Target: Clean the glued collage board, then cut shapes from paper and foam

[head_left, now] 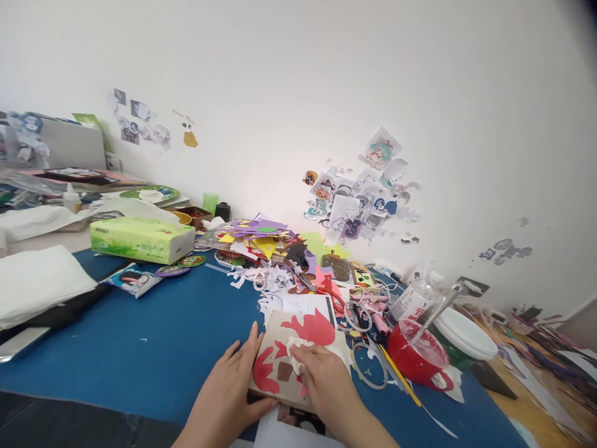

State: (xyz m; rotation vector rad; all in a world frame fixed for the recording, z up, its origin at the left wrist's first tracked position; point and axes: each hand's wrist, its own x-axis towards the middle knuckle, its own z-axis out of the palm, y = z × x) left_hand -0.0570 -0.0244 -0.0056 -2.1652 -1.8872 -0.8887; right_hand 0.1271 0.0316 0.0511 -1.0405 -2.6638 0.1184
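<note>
A beige card (285, 339) with red paper shapes glued on it lies on the blue mat (163, 336) in front of me. My left hand (233, 389) rests flat on the mat with fingers spread, its thumb against the card's left edge. My right hand (321, 376) is closed on a crumpled white tissue (298, 348) and presses it onto the card's red shapes.
A heap of coloured paper scraps (270, 249) lies behind the card. A red cup (417, 358) with a stick in it, a white lid (464, 333), a bottle (415, 295) and tape rings (368, 364) sit to the right. A green tissue pack (142, 239) stands left.
</note>
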